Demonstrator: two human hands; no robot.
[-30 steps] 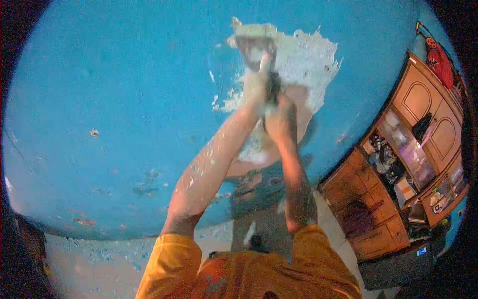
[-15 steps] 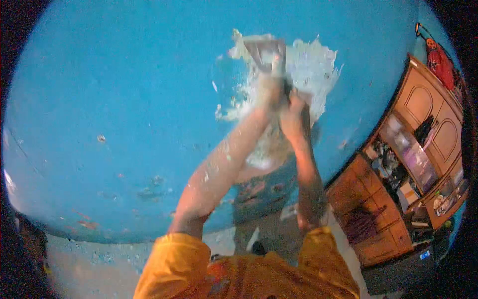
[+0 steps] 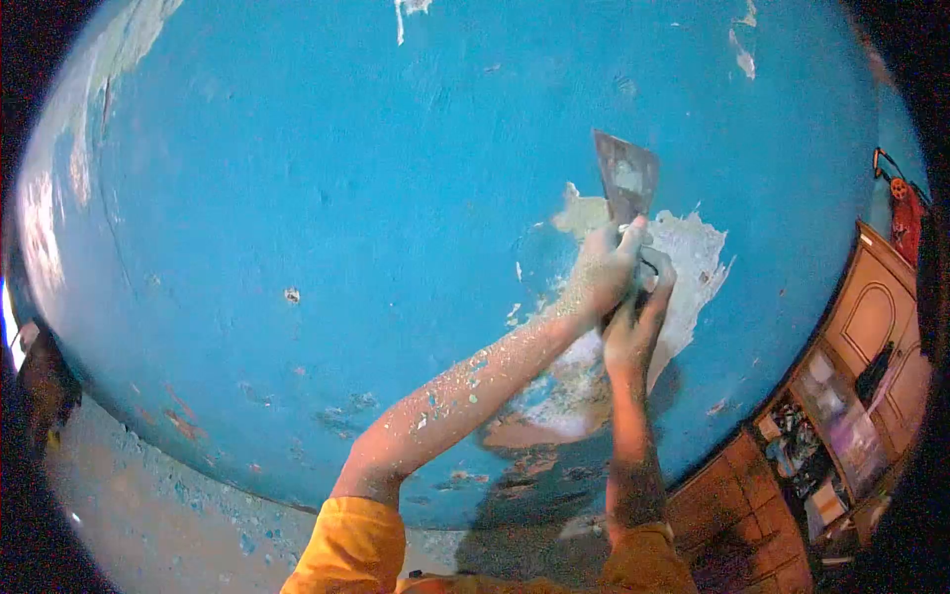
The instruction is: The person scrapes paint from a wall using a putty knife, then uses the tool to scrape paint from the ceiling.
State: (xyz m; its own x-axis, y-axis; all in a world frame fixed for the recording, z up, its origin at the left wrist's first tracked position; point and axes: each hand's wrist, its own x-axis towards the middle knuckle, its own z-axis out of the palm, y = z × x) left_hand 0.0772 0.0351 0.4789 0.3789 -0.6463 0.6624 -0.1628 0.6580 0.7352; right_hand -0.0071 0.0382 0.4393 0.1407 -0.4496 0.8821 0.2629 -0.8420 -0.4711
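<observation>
A scraper (image 3: 627, 170) with a broad metal blade points up against the blue wall (image 3: 346, 198), just above a bare patch (image 3: 693, 252) where pale plaster shows. My left hand (image 3: 602, 272) is wrapped round the upper part of its handle, the thumb lying near the base of the blade. Below and to the right, my right hand (image 3: 633, 332) closes on the lower handle, which is mostly hidden by the fingers. Paint flakes stick to my left forearm.
A wooden cabinet (image 3: 881, 297) with cluttered shelves stands at the right, a red object (image 3: 905, 223) above it. Paint chips litter the floor (image 3: 198, 535) along the wall. Other peeled spots (image 3: 742, 51) mark the wall higher up.
The view has shifted up and left, so the patch appears lower and farther right. On the wall, the scraper has moved up, its blade now over blue paint above the patch.
</observation>
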